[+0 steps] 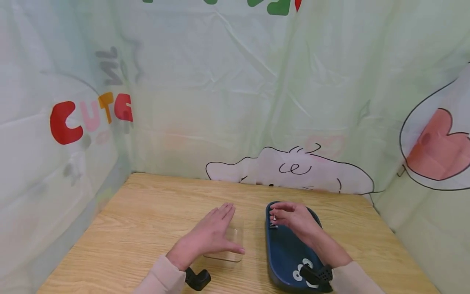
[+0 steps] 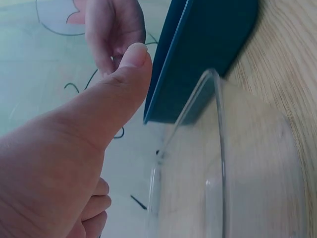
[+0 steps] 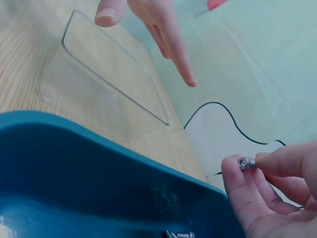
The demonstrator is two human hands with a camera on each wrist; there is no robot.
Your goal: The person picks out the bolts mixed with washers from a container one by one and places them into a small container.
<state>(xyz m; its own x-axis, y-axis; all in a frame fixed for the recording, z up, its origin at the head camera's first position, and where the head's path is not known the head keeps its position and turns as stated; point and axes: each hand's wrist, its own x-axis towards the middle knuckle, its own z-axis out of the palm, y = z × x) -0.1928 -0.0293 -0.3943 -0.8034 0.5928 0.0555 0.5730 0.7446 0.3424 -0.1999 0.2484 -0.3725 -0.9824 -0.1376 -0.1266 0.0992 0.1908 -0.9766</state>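
Observation:
Between the thumb and fingertips of my right hand (image 1: 295, 220) is a small silver socket-head screw (image 3: 245, 162). That hand is above the far end of a dark blue tray (image 1: 286, 243) with rounded corners. More silver screws (image 3: 184, 235) lie inside the tray at that end. My left hand (image 1: 209, 235) is spread over a clear plastic box (image 1: 238, 241), its fingers straight and its thumb stretched toward the tray. In the left wrist view the thumb (image 2: 119, 87) shows above the clear rim (image 2: 218, 99), with nothing held. The left hand hides part of the box in the head view.
The tray stands to the right of the box on a wooden table (image 1: 158, 208). White eye-like shapes (image 1: 298, 275) mark the tray's near end. A printed curtain (image 1: 183, 102) hangs behind the table and along both sides.

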